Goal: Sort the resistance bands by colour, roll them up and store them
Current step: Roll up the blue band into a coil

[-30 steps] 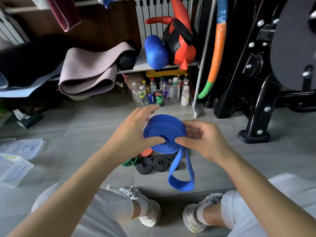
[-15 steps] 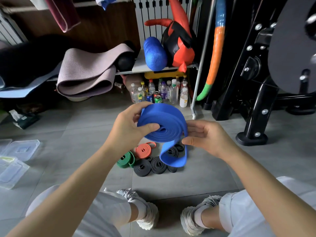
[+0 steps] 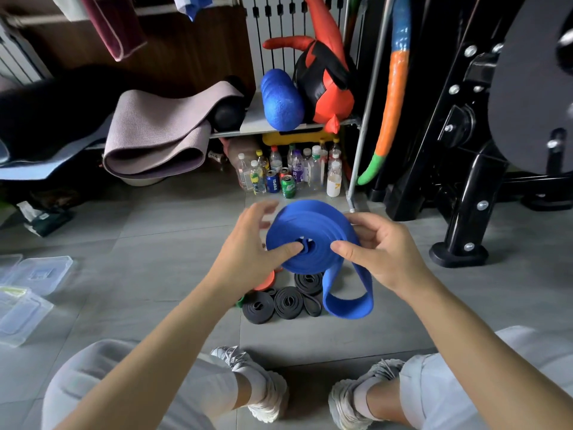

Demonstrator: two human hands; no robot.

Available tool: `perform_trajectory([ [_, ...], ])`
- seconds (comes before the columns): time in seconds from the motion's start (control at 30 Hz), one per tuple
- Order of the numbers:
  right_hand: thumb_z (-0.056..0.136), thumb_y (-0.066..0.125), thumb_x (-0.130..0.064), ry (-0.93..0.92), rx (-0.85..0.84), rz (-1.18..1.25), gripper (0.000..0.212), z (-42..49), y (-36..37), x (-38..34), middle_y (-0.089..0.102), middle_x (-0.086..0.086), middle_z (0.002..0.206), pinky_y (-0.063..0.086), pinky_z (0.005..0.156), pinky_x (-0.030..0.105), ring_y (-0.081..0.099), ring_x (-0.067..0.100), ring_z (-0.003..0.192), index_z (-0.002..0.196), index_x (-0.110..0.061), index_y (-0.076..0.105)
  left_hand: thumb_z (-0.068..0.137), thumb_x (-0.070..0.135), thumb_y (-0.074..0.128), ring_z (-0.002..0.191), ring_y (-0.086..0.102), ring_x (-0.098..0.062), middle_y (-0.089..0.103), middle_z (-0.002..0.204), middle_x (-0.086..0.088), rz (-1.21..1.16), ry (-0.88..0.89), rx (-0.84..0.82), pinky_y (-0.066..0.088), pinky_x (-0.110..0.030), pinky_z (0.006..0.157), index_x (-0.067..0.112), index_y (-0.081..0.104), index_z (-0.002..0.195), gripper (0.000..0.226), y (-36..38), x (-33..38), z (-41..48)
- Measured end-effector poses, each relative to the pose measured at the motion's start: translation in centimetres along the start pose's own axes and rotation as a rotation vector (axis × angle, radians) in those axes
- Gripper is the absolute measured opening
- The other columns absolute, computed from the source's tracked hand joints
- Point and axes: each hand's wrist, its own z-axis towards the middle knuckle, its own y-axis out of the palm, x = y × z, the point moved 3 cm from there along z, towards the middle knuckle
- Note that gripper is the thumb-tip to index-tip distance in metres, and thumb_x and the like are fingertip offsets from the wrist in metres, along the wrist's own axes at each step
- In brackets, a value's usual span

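Observation:
A wide blue resistance band [image 3: 313,237], mostly coiled into a roll, is held in mid-air between both hands. My left hand [image 3: 248,252] holds the roll's left side with its thumb pressed by the centre. My right hand [image 3: 381,249] grips the right side, thumb on the coil's face. A loose blue loop [image 3: 347,301] hangs below the roll. On the floor beneath lie rolled black bands [image 3: 288,302], an orange roll [image 3: 266,280] partly hidden by my left wrist, and a sliver of a green roll [image 3: 240,301].
Clear plastic boxes with lids [image 3: 28,290] sit on the floor at far left. Bottles and cans [image 3: 288,175] stand under a shelf holding a blue foam roller [image 3: 280,100] and a folded mat [image 3: 161,135]. A black weight machine [image 3: 483,150] stands at right. My shoes [image 3: 269,389] are below.
The roll has turned its coiled face toward me and grown, while the hanging loop swung to the right. My right hand closed onto the roll's right side.

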Motion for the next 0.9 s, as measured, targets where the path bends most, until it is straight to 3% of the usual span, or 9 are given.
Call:
perform_trajectory([
  [0.1, 0.07, 0.076, 0.004, 0.009, -0.072, -0.093, 0.04, 0.1, 0.3, 0.0, 0.073, -0.007, 0.089, 0.054, 0.074, 0.02, 0.07, 0.009, 0.084, 0.099, -0.021, 0.064, 0.075, 0.034, 0.074, 0.123, 0.037, -0.013, 0.039, 0.137, 0.011, 0.515, 0.373, -0.136, 0.04, -0.034, 0.099, 0.036, 0.031, 0.141, 0.079, -0.3, 2.1, 0.2],
  [0.17, 0.069, 0.078, 0.001, -0.003, -0.102, -0.168, 0.042, 0.2, 0.8, 0.1, 0.072, -0.004, 0.097, 0.054, 0.08, 0.025, 0.07, 0.01, 0.089, 0.097, -0.028, 0.063, 0.081, 0.036, 0.066, 0.12, 0.043, -0.015, 0.042, 0.135, 0.012, 0.711, 0.407, -0.272, 0.045, -0.038, 0.092, 0.041, 0.029, 0.141, 0.07, 0.3, 2.8, 0.4],
  [0.23, 0.071, 0.078, -0.004, -0.009, -0.096, -0.198, 0.043, 0.2, 1.0, 0.1, 0.072, -0.004, 0.1, 0.054, 0.084, 0.027, 0.069, 0.009, 0.092, 0.1, -0.03, 0.061, 0.084, 0.038, 0.062, 0.111, 0.051, -0.017, 0.046, 0.128, 0.013, 0.736, 0.357, -0.298, 0.047, -0.035, 0.085, 0.045, 0.031, 0.138, 0.062, 0.4, 2.7, 0.8],
  [0.37, 0.072, 0.078, -0.01, 0.021, -0.105, -0.173, 0.051, 0.4, 1.0, -0.3, 0.068, -0.013, 0.102, 0.049, 0.084, 0.012, 0.065, -0.002, 0.092, 0.113, -0.028, 0.054, 0.082, 0.032, 0.066, 0.102, 0.054, -0.015, 0.051, 0.117, 0.015, 0.492, 0.285, -0.184, 0.046, -0.033, 0.082, 0.043, 0.041, 0.133, 0.058, -0.1, 1.9, 0.5],
  [0.43, 0.071, 0.077, -0.006, 0.038, -0.144, -0.164, 0.048, 0.6, 1.0, -0.5, 0.065, -0.017, 0.101, 0.047, 0.08, 0.007, 0.064, -0.008, 0.091, 0.109, -0.027, 0.057, 0.08, 0.026, 0.069, 0.1, 0.053, -0.013, 0.049, 0.11, 0.017, 0.366, 0.24, -0.114, 0.046, -0.032, 0.085, 0.042, 0.046, 0.129, 0.057, -0.5, 1.3, 0.5],
  [0.53, 0.067, 0.077, -0.005, 0.055, -0.147, -0.122, 0.044, 0.8, 0.7, -0.4, 0.068, -0.017, 0.097, 0.049, 0.076, 0.01, 0.066, -0.004, 0.089, 0.099, -0.031, 0.06, 0.074, 0.014, 0.075, 0.102, 0.055, -0.008, 0.055, 0.111, 0.019, 0.091, 0.169, 0.002, 0.045, -0.024, 0.089, 0.047, 0.051, 0.114, 0.057, -1.5, 0.7, 0.5],
  [0.63, 0.066, 0.076, -0.006, 0.045, -0.126, -0.042, 0.04, 0.9, 0.8, -0.5, 0.071, -0.018, 0.087, 0.05, 0.072, 0.012, 0.068, 0.001, 0.084, 0.095, -0.03, 0.062, 0.073, 0.002, 0.075, 0.09, 0.062, -0.002, 0.061, 0.105, 0.02, -0.234, 0.104, 0.061, 0.05, -0.016, 0.074, 0.044, 0.054, 0.105, 0.057, -1.8, 0.7, 0.2],
  [0.8, 0.07, 0.074, -0.006, -0.008, -0.052, 0.009, 0.035, 1.3, 1.2, -1.1, 0.073, -0.016, 0.087, 0.051, 0.074, 0.014, 0.069, 0.004, 0.086, 0.095, -0.028, 0.064, 0.075, 0.001, 0.074, 0.079, 0.066, -0.006, 0.064, 0.104, 0.003, -0.561, 0.007, 0.128, 0.054, -0.027, 0.055, 0.031, 0.055, 0.109, 0.049, -0.3, 0.1, -0.7],
  [0.9, 0.071, 0.075, -0.004, -0.015, -0.066, -0.059, 0.036, 1.2, 0.8, -1.3, 0.072, -0.015, 0.088, 0.052, 0.075, 0.016, 0.069, 0.005, 0.087, 0.094, -0.029, 0.065, 0.077, 0.01, 0.073, 0.081, 0.066, -0.009, 0.06, 0.104, 0.0, -0.57, -0.097, 0.087, 0.055, -0.029, 0.058, 0.034, 0.048, 0.104, 0.044, 1.4, -1.2, -1.5],
])
